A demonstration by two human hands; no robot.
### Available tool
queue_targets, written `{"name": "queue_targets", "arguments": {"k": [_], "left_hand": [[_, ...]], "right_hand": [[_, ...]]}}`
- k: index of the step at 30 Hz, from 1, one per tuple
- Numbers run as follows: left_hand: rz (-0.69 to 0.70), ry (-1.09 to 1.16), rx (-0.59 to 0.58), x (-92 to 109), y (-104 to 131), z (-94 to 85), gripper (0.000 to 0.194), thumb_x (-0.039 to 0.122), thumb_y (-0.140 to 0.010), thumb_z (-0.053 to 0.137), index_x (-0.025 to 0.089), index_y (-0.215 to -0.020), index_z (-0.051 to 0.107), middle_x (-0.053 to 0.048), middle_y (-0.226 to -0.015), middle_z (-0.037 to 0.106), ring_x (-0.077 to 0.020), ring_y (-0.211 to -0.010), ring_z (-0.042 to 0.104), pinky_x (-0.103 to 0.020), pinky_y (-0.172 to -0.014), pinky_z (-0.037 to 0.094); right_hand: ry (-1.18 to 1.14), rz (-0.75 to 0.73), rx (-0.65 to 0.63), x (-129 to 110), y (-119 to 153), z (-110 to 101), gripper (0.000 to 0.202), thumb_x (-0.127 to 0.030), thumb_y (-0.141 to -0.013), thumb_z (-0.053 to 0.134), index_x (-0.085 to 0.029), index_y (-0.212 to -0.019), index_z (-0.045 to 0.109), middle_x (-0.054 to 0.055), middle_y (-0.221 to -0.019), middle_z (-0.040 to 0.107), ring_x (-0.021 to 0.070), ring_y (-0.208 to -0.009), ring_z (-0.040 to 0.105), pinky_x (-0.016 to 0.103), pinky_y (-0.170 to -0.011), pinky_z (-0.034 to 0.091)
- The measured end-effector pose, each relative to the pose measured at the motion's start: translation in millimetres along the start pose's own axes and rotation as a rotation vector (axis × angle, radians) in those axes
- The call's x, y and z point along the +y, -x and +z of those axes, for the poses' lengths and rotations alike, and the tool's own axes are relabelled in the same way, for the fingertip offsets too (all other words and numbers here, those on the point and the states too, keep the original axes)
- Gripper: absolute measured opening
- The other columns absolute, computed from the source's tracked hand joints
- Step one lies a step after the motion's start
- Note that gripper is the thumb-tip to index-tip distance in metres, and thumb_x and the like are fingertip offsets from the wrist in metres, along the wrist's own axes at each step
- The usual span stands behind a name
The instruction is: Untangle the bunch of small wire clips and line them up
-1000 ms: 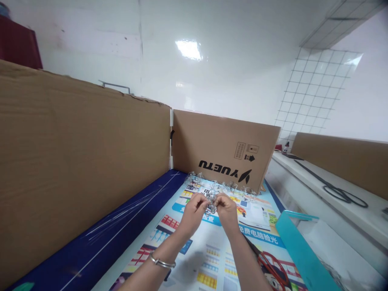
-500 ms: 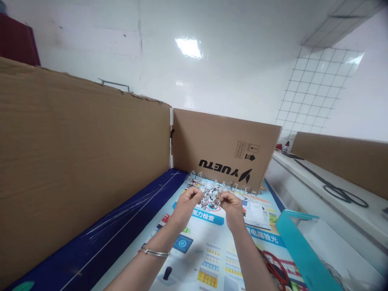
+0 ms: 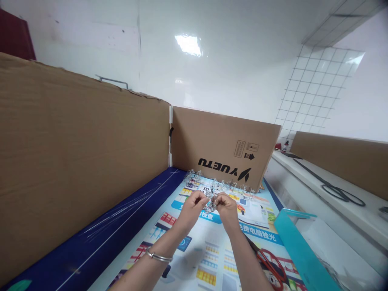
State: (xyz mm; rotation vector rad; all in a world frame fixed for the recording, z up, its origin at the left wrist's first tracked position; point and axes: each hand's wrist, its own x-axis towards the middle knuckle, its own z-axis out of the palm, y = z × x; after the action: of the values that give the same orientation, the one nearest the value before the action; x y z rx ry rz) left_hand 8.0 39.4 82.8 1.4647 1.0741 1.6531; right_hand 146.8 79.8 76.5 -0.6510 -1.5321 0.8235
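cardboard panels [image 3: 224,141] matt brown, w/ rough torn top edge on l. one; bangle [image 3: 158,256] shiny silvery metal; bin [image 3: 306,250] teal, smooth, looks plastic; scissor handles [image 3: 274,266] red, smooth, prob. plastic; wall [image 3: 212,60] glossy.

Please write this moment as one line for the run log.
left hand: pinching shiny clear pieces; right hand: same; red-handled scissors: on printed sheet; teal-walled box: right

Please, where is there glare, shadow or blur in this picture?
Head view: bright glare on the white wall; soft shadow low on the printed sheet; clear pieces at left hand and right hand too blurred to count.
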Motion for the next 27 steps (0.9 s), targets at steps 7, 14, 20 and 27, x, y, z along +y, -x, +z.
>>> {"name": "queue_targets", "arguments": {"k": [7, 14, 20, 27], "left_hand": [[-0.003, 0.022, -0.011, 5, -8, -12.2, 0.019, 0.031, -0.079, 0.049, 0.017, -0.065, 0.046, 0.003, -0.063, 0.046, -0.0111, -0.062, 0.044, -0.023, -0.062, 0.036], [-0.012, -0.114, -0.115, 11, -12, -19.7, 0.027, 0.034, -0.075, 0.055, 0.019, -0.098, 0.055, -0.002, -0.083, 0.054, -0.0161, -0.078, 0.052, -0.028, -0.07, 0.042], [0.241, -0.75, -0.096, 21, -4, -19.1, 0.085, 0.033, -0.05, 0.078, 0.029, -0.126, 0.041, -0.01, -0.138, 0.024, -0.0361, -0.124, 0.024, -0.05, -0.097, 0.027], [0.339, -1.016, -0.062, 24, 2, -11.4, 0.04, 0.012, -0.062, 0.063, 0.024, -0.099, 0.057, -0.008, -0.133, 0.038, -0.0331, -0.124, 0.027, -0.049, -0.098, 0.023]], "right_hand": [[-0.042, 0.014, 0.043, 2, -4, -13, 0.014, -0.006, -0.059, 0.048, -0.018, -0.062, 0.056, 0.0, -0.072, 0.055, 0.0143, -0.07, 0.053, 0.024, -0.057, 0.042], [0.051, 0.002, 0.017, 1, -5, -15, 0.013, -0.008, -0.06, 0.047, -0.018, -0.06, 0.054, 0.0, -0.069, 0.057, 0.0137, -0.066, 0.052, 0.025, -0.059, 0.042], [0.173, -0.063, -0.055, -14, -5, -6, 0.018, -0.005, -0.059, 0.046, -0.019, -0.054, 0.056, -0.002, -0.061, 0.055, 0.0126, -0.06, 0.05, 0.024, -0.057, 0.039], [0.243, -0.108, -0.164, -35, 2, 8, 0.026, 0.0, -0.058, 0.042, -0.02, -0.057, 0.059, -0.001, -0.064, 0.057, 0.0141, -0.066, 0.053, 0.026, -0.065, 0.042]]}}
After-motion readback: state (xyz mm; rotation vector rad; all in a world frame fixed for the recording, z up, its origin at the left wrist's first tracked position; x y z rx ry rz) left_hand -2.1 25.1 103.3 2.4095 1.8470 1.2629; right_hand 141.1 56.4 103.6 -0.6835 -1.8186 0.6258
